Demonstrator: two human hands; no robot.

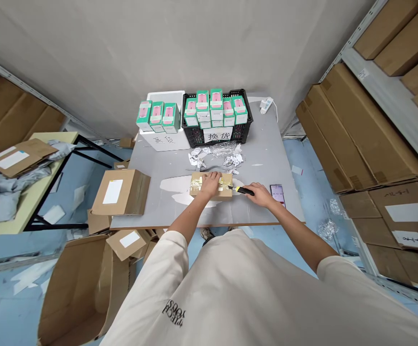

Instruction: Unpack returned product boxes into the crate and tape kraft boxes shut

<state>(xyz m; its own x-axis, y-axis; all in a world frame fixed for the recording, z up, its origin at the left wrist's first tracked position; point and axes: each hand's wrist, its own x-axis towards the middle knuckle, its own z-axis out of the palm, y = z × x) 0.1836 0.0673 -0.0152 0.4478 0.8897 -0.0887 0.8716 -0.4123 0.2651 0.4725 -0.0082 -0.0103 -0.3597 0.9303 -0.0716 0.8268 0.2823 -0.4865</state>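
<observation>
At the 6 o'clock side of gray table (266, 156), taped cardbd box (197, 185) lies under L hand (211, 183) (grip: can't tell); R hand (258, 193), box's 3 o'clock, clasps utility knife (244, 191).

1 black crate (196, 137) beside 1 white box (168, 143).

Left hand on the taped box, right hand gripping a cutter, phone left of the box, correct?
Not quite: the head view shows the phone right of the taped box. The left hand is on that box; the right hand grips a cutter.
</observation>
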